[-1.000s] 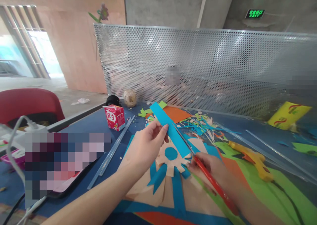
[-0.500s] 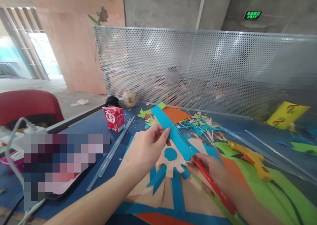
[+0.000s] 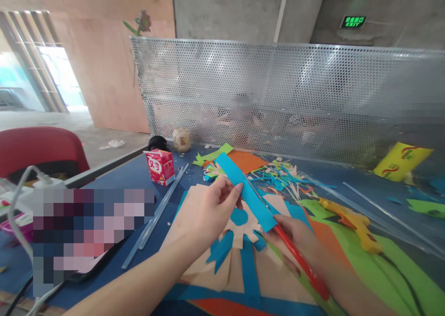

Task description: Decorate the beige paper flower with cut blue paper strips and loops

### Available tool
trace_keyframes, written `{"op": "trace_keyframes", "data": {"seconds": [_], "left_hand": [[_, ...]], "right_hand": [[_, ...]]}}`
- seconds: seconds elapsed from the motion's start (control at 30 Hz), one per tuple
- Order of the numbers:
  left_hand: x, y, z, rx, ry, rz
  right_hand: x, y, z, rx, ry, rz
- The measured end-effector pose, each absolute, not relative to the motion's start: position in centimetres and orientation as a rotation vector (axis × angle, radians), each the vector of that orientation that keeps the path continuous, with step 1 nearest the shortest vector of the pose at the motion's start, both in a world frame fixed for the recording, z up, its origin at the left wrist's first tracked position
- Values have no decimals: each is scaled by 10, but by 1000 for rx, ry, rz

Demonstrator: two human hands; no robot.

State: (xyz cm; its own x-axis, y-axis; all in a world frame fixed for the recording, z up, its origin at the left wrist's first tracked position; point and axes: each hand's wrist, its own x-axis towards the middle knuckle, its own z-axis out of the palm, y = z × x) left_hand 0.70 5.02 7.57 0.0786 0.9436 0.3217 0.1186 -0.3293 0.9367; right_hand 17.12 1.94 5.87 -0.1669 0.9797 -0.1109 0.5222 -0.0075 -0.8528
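A blue paper strip (image 3: 247, 189) slants across the middle of the view, pinched between the thumb and fingers of my left hand (image 3: 221, 204). My right hand (image 3: 299, 236) is closed around red-handled scissors (image 3: 301, 261), whose blades lie along the strip's right edge and are partly hidden by it. Beneath both hands rests a layered paper piece (image 3: 205, 265) in peach and blue. At its middle are a blue scalloped disc (image 3: 239, 217), partly covered by my left hand, and folded peach and blue tabs.
A yellow glue gun (image 3: 354, 223) lies on green paper (image 3: 392, 265) to the right. Paper scraps (image 3: 278, 174) are heaped behind my hands. Clear glue sticks (image 3: 156, 214) and a red drink carton (image 3: 160, 167) are at left. A perforated metal screen (image 3: 278, 93) borders the table's back.
My left hand and the blue strip have shifted slightly right and down. The strip now covers more of the scissor blades. My right hand keeps its grip in nearly the same place.
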Motion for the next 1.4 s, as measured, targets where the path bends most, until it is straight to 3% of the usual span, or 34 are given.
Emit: {"op": "trace_keyframes", "data": {"seconds": [0.93, 1.4], "left_hand": [[12, 48, 74, 1603, 1058, 1255], [14, 45, 74, 1618, 1017, 1168]], "right_hand": [[173, 19, 56, -1585, -1721, 940], [176, 19, 55, -1517, -1595, 1115]]}}
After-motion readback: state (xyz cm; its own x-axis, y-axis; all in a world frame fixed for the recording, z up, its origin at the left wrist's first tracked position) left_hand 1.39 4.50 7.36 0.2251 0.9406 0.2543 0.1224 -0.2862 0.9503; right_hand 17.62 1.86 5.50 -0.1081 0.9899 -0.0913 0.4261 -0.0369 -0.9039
